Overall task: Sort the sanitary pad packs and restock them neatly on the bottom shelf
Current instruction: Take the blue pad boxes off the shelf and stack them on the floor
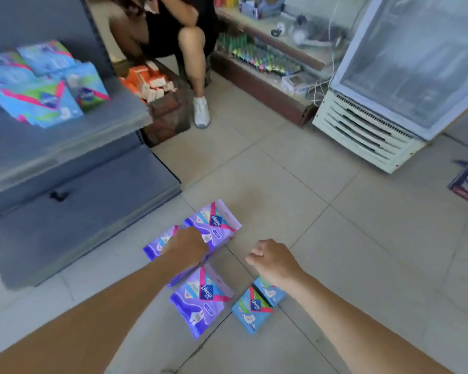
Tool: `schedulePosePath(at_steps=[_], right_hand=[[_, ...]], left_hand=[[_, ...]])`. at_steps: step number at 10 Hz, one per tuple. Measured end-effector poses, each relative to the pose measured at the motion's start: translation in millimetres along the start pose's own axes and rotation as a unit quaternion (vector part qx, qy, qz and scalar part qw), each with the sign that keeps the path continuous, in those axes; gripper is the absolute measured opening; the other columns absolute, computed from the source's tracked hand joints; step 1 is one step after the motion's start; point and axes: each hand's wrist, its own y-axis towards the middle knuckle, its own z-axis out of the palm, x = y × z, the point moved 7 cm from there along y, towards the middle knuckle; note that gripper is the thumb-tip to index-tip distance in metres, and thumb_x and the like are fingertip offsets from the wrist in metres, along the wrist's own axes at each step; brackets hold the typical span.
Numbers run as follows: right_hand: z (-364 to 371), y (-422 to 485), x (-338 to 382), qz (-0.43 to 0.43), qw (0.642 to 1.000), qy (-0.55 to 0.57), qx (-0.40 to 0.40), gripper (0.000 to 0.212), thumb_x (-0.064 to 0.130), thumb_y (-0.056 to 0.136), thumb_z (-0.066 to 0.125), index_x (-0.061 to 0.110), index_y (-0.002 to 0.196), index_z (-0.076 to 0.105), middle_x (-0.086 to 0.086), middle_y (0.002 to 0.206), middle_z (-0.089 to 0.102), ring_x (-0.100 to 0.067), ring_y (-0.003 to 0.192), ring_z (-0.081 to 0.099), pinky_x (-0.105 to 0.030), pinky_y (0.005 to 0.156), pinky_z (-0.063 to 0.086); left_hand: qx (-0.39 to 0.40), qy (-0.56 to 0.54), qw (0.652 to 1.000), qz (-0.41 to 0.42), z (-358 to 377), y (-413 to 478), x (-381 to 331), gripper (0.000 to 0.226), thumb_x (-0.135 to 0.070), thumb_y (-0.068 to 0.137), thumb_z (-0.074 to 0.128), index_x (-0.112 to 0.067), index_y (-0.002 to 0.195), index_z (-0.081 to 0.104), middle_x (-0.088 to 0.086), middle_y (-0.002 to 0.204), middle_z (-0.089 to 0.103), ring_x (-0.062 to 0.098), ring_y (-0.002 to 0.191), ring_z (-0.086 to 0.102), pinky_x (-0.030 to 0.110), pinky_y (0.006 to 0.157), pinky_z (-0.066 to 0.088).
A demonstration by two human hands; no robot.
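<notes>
Inspecting the Floor Stock Beside the Shelving

Head view. We record three glossy, pillow-shaped plastic packs in purple on the pale tiled floor (pixel 335 238), just off the corner of the grey metal shelving. The upper purple pack (pixel 218 224) lies flat with its label up. A second purple pack (pixel 156 245) sits just beside it to the left. The third purple pack (pixel 200 295) lies nearer us, tilted across a grout line. One smaller blue pack (pixel 256 305), of the same shiny film, rests to its right, close but apart.

The left hand (pixel 187 245) sits knuckles-up on the seam between the upper and second purple packs. Its fingers are curled downward and its fingertips are hidden, so we cannot tell whether it has a grip on either. The right hand (pixel 274 261) hovers above the floor over the blue pack, fingers drawn into a fist, holding nothing.

The bottom shelf (pixel 79 211) is a flat, dark grey panel bearing one small dark object, too blurred to identify. The shelf above (pixel 97 125) carries a loose heap of shelved blue packs (pixel 43 85), overlapping at angles.

Beyond, we note a white glass-door cooler (pixel 389 90) with a slatted grille, a carton of orange boxes (pixel 152 82), and a seated person (pixel 187 41).
</notes>
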Motion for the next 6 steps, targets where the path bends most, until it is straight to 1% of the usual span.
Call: schedulePosePath(at_steps=[1, 2, 3, 4, 5, 6], right_hand=[[-23.1, -26.2, 68.2, -0.067, 0.996, -0.060, 0.016, 0.028, 0.019, 0.087, 0.050, 0.007, 0.062, 0.047, -0.010, 0.067, 0.053, -0.029, 0.071, 0.051, -0.033, 0.059, 0.039], [-34.5, -41.0, 125.5, -0.116, 0.990, -0.075, 0.019, 0.029, 0.019, 0.088, 0.052, -0.007, 0.094, 0.062, -0.021, 0.097, 0.066, -0.034, 0.095, 0.061, -0.038, 0.079, 0.048], [-33.4, -47.0, 172.9, -0.158, 0.984, -0.078, 0.009, 0.029, 0.018, 0.088, 0.053, -0.008, 0.096, 0.063, -0.021, 0.095, 0.068, -0.034, 0.096, 0.062, -0.035, 0.079, 0.048], [-13.2, -52.2, 205.9, -0.177, 0.981, -0.075, 0.019, 0.031, 0.023, 0.090, 0.053, -0.004, 0.101, 0.063, -0.018, 0.096, 0.069, -0.025, 0.084, 0.064, -0.030, 0.071, 0.048], [16.9, -50.9, 223.6, -0.187, 0.978, -0.084, 0.037, 0.033, 0.024, 0.091, 0.052, -0.005, 0.104, 0.062, -0.019, 0.098, 0.069, -0.024, 0.083, 0.063, -0.029, 0.067, 0.044], [43.3, -44.8, 236.1, -0.180, 0.977, -0.096, 0.054, 0.035, 0.025, 0.092, 0.053, -0.006, 0.104, 0.059, -0.019, 0.101, 0.069, -0.022, 0.080, 0.061, -0.028, 0.067, 0.044]], left_hand=[[-0.032, -0.016, 0.999, -0.034, -59.5, -30.5, 18.9, 0.027, -0.016, 0.087, 0.052, -0.006, 0.108, 0.064, 0.013, 0.113, 0.065, 0.032, 0.104, 0.062, 0.031, 0.079, 0.050], [-0.056, -0.037, 0.997, -0.042, -104.1, -54.0, 37.5, 0.027, -0.018, 0.088, 0.052, -0.006, 0.109, 0.065, 0.012, 0.115, 0.064, 0.030, 0.105, 0.062, 0.028, 0.074, 0.047], [-0.078, -0.061, 0.993, -0.058, -134.0, -74.1, 64.8, 0.029, -0.020, 0.089, 0.049, -0.007, 0.107, 0.068, 0.012, 0.108, 0.067, 0.030, 0.102, 0.064, 0.033, 0.084, 0.053], [-0.083, -0.084, 0.989, -0.089, -144.1, -82.9, 107.3, 0.028, -0.020, 0.087, 0.049, -0.006, 0.101, 0.069, 0.013, 0.102, 0.069, 0.030, 0.097, 0.066, 0.037, 0.085, 0.055], [-0.063, -0.088, 0.987, -0.116, -140.2, -81.6, 151.1, 0.021, -0.020, 0.085, 0.048, -0.011, 0.085, 0.066, 0.010, 0.096, 0.068, 0.027, 0.091, 0.068, 0.034, 0.080, 0.056], [-0.047, -0.107, 0.982, -0.147, -134.9, -79.3, 189.0, 0.020, -0.018, 0.085, 0.045, -0.018, 0.066, 0.051, 0.007, 0.097, 0.067, 0.023, 0.086, 0.068, 0.028, 0.071, 0.053]])
